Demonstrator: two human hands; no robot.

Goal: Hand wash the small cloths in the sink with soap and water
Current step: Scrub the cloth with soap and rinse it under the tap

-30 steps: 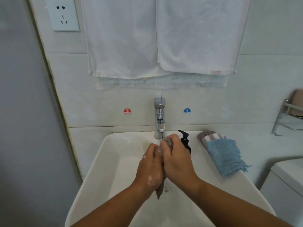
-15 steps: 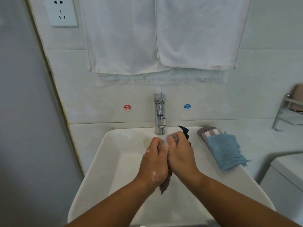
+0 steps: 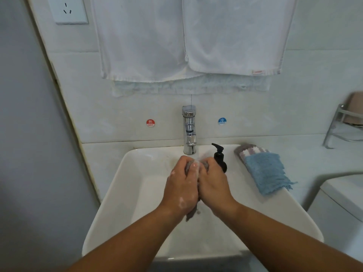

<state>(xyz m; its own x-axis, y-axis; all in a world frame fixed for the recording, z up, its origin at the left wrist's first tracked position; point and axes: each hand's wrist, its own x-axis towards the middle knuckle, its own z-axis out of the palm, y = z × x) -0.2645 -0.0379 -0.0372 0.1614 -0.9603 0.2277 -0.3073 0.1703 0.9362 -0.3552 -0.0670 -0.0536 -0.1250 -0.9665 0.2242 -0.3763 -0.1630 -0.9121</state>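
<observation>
Over the white sink (image 3: 121, 185), my left hand (image 3: 181, 188) and my right hand (image 3: 214, 185) press together and grip a small grey cloth (image 3: 191, 213). Its top bunches between my fingers under the chrome tap (image 3: 189, 130), and its tail hangs below my palms. Soap suds dot the back of my left hand. A black soap pump bottle (image 3: 220, 156) stands just right of my right hand. On the sink's right rim lies a blue cloth (image 3: 265, 171) over a grey-and-white striped cloth (image 3: 246, 151).
White towels (image 3: 188, 36) hang on the wall above the tap. A socket (image 3: 67, 9) is at the upper left. A metal rack (image 3: 342, 124) stands at the right, with a white toilet tank (image 3: 345, 195) below it. A grey wall closes the left side.
Both hands have kept rubbing the grey cloth between them and have shifted slightly back toward the tap. The view has tilted down a little.
</observation>
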